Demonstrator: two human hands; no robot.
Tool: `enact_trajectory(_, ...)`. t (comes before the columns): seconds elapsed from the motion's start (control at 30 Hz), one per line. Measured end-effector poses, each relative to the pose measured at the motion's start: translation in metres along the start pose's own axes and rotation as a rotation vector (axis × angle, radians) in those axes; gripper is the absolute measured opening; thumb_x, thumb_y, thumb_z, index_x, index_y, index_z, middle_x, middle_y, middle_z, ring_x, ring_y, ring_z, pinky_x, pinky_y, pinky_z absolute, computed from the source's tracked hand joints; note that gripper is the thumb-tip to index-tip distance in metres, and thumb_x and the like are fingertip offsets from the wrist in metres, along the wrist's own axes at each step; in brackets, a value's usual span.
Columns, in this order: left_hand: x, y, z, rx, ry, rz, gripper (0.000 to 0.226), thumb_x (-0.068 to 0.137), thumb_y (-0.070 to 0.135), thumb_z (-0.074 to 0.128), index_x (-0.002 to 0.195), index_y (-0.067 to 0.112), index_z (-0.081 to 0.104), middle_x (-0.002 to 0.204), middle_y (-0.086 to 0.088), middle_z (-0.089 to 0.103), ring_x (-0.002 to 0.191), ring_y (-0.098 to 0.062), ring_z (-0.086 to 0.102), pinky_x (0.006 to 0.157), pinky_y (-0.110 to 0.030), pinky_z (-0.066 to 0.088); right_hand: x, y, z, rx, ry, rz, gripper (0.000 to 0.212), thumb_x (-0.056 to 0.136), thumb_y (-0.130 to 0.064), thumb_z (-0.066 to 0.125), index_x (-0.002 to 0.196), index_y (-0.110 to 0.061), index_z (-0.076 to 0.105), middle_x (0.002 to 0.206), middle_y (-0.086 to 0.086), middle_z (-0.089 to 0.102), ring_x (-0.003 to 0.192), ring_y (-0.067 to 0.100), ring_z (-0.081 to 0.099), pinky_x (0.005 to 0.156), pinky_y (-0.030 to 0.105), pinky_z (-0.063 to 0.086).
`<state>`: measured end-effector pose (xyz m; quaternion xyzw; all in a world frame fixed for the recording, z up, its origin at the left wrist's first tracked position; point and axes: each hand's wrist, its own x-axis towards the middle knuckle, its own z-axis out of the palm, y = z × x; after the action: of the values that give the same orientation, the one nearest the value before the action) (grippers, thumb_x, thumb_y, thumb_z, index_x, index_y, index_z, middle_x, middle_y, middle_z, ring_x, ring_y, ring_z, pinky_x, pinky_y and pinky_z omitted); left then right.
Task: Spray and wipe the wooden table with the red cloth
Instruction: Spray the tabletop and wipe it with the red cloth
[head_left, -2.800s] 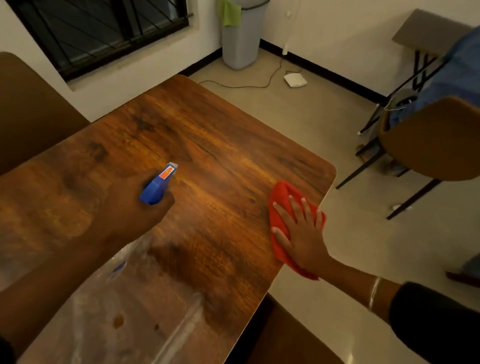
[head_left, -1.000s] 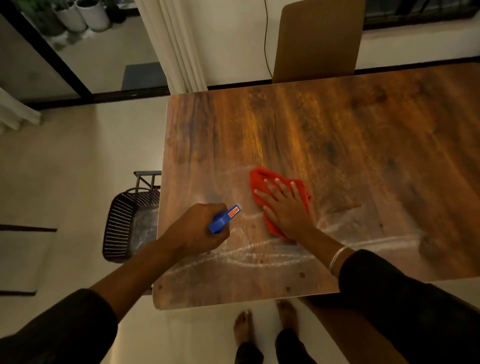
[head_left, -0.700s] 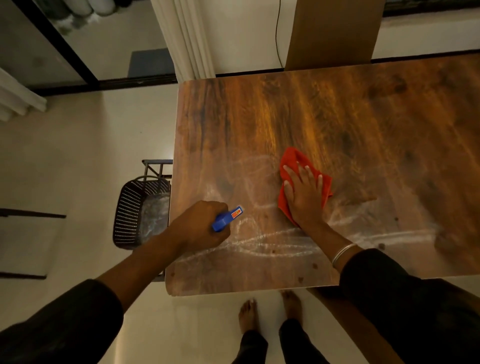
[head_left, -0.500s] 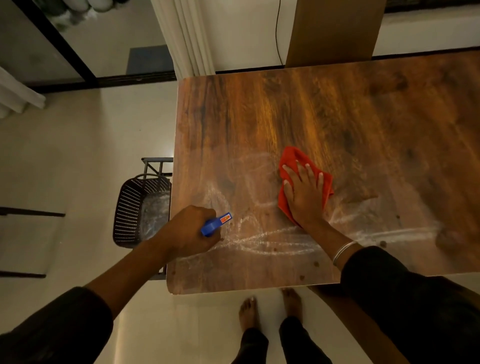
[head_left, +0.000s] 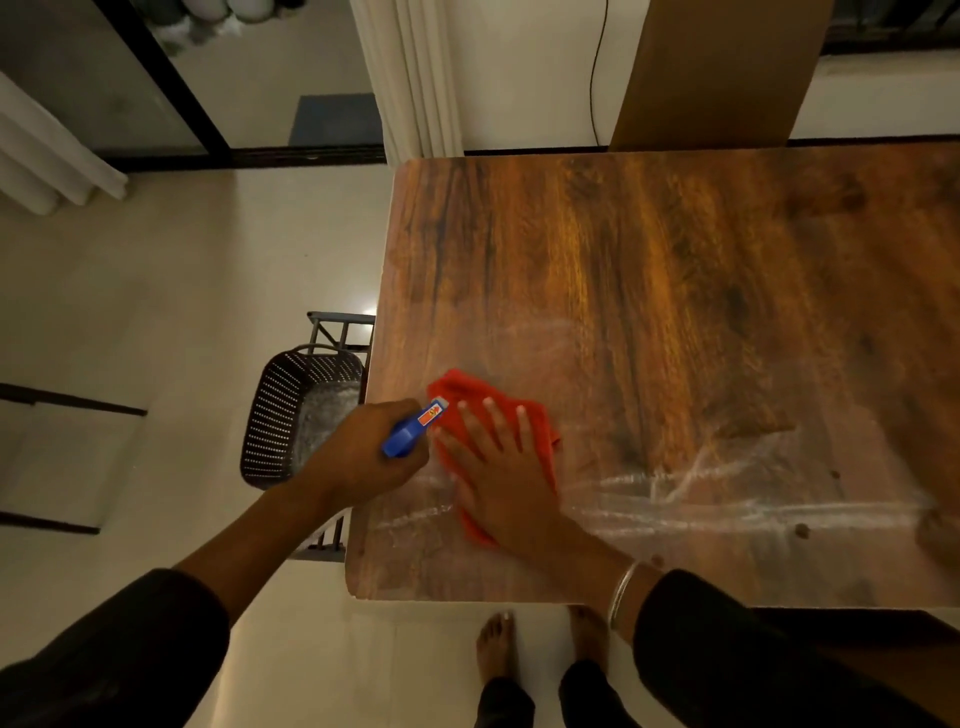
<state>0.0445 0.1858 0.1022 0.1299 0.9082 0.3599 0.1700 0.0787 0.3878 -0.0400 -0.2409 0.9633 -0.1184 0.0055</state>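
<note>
- We look down on the brown wooden rectangular surface (head_left: 675, 322), whose near left corner lies below us.
- Our right hand (head_left: 501, 467) lies flat with its fingers (head_left: 493, 421) spread apart, palm down, pressing on the crumpled red cloth (head_left: 535, 421).
- The red cloth rests on the surface near its left edge and toward the near side; part of it shows beyond our fingertips and a small part shows under the heel of the hand.
- Our left hand (head_left: 363, 452) is closed around a spray bottle, of which only the blue plastic spray head (head_left: 413, 427) with an orange label shows; the bottle body is hidden by the hand.
- The nozzle of the spray head points toward the red cloth and appears just beside our right fingers; we cannot tell whether they touch.
- Pale wet streaks (head_left: 727, 499) run across the near part of the surface, from the cloth area toward the right.
- A thin silver bangle (head_left: 623, 587) sits on our right wrist, just above the dark sleeve (head_left: 753, 649).
- Left of the surface, on the pale floor (head_left: 156, 312), stands a dark perforated plastic basket (head_left: 291, 410), partly under the surface edge.
- Our bare feet (head_left: 498, 644) show on the floor below the near edge.
- At the far side, a flat brown chair back (head_left: 717, 73) stands against the surface, with a white curtain (head_left: 415, 78) to its left.
</note>
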Motion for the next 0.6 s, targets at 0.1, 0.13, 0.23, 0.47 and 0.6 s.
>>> enact_trajectory(0.1,0.004,-0.006,-0.011,0.002,0.062,-0.01,0.01,0.089,0.021,0.067,0.087,0.025,0.058,0.072,0.004,0.061,0.062,-0.009,0.058,0.064,-0.028,0.05,0.016,0.016,0.001,-0.027,-0.001,-0.177,0.055,0.112,-0.054,0.03,0.164,-0.036,0.036,0.177,0.004,0.024,0.163,0.037,0.019,0.128,0.068,0.01)
enact_trajectory(0.13,0.006,-0.008,-0.016,0.016,0.087,-0.014,0.009,0.089,0.02,0.067,0.085,0.021,0.059,0.072,0.001,0.062,0.062,-0.015,0.059,0.064,-0.032,0.051,0.027,0.033,-0.006,-0.052,-0.013,-0.159,0.056,0.11,-0.054,0.034,0.164,-0.036,0.036,0.177,0.004,0.024,0.163,0.037,0.021,0.128,0.067,0.011)
enact_trajectory(0.23,0.006,-0.021,-0.029,-0.009,0.17,-0.023,0.006,0.088,0.017,0.066,0.09,0.014,0.061,0.074,-0.006,0.063,0.064,-0.02,0.06,0.064,-0.031,0.051,0.068,0.096,-0.032,-0.131,-0.035,0.149,0.064,0.108,-0.057,0.032,0.168,-0.037,0.024,0.178,0.006,0.016,0.163,0.038,0.018,0.127,0.068,0.011)
enact_trajectory(0.47,0.005,-0.045,-0.046,-0.027,0.292,-0.049,0.008,0.09,0.013,0.065,0.093,0.006,0.062,0.074,-0.011,0.064,0.065,-0.024,0.061,0.065,-0.03,0.052,0.071,0.047,-0.021,-0.077,-0.02,0.163,0.067,0.109,-0.058,0.031,0.17,-0.034,0.021,0.179,0.008,0.011,0.164,0.042,0.009,0.124,0.074,0.014)
enact_trajectory(0.6,0.008,-0.055,-0.049,-0.061,0.321,-0.058,0.007,0.09,0.015,0.064,0.091,0.009,0.061,0.072,-0.007,0.062,0.061,-0.02,0.059,0.061,-0.029,0.051,0.014,-0.022,0.015,-0.032,-0.166,-0.493,0.066,0.11,-0.062,0.026,0.17,-0.039,0.013,0.18,0.001,0.002,0.165,0.038,-0.001,0.127,0.07,-0.001)
